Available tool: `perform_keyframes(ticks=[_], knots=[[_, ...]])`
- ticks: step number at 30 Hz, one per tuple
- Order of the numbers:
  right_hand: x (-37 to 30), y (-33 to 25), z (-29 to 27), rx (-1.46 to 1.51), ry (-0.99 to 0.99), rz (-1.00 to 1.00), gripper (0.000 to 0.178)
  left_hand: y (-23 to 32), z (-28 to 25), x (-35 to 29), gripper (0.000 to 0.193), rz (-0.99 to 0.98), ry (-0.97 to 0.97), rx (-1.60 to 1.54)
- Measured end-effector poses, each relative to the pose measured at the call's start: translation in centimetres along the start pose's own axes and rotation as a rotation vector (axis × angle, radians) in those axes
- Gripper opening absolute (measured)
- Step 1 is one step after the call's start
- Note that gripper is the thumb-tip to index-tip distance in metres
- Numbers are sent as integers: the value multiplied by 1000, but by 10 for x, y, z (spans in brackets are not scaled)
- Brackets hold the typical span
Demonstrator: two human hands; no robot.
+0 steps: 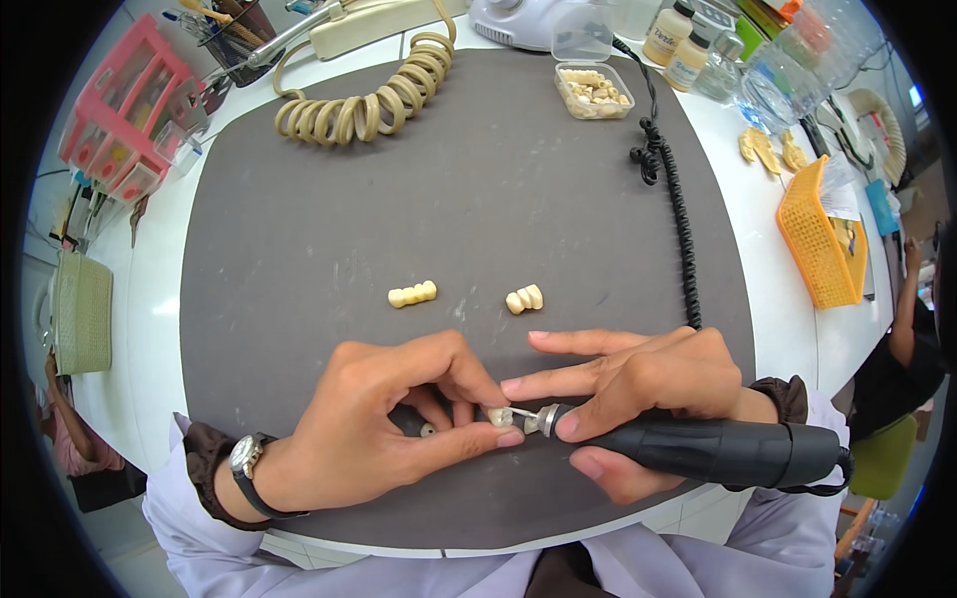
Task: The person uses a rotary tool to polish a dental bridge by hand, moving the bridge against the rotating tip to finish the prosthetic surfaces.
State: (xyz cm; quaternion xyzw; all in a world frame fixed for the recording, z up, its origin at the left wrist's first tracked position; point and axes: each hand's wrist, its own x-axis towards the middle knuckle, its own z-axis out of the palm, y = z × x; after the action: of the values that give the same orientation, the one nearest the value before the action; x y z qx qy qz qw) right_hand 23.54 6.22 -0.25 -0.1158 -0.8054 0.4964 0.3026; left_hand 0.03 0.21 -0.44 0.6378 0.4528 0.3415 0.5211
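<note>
My left hand (384, 414) pinches a small cream dental crown (498, 416) between thumb and forefinger. Another small whitish piece (429, 430) shows beneath its curled fingers; whether it is held or joined to the crown I cannot tell. Wrapped round a black rotary handpiece (698, 448) is my right hand (648, 389), its forefinger and middle finger stretched toward the left fingertips. The handpiece's silver chuck (547, 420) points left, and its thin tip meets or nearly meets the crown. Beyond the hands lie a yellowish dental bridge (413, 293) and a shorter cream one (523, 299).
A dark grey mat (299, 219) covers the white table. At the back lie a coiled beige hose (369, 115) and an open clear box of teeth (595, 92). A black coiled cord (683, 229) runs down the right. Beyond it stand bottles (668, 35) and a yellow basket (822, 239).
</note>
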Motion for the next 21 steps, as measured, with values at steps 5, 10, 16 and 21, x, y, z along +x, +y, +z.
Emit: perform_keyframes(ticks=[5, 10, 16, 21], knots=[[-2, 2, -1, -36, 35, -19, 13, 5, 0, 0, 17, -30, 2, -2], [-1, -2, -1, -34, 12, -7, 14, 3, -3, 1, 17, -14, -54, 18], [-1, 0, 0, -45, 21, -7, 15, 5, -4, 2, 16, -13, -65, 22], [-1, -2, -3, -63, -22, 34, 14, 5, -4, 1, 15, -25, -60, 20]])
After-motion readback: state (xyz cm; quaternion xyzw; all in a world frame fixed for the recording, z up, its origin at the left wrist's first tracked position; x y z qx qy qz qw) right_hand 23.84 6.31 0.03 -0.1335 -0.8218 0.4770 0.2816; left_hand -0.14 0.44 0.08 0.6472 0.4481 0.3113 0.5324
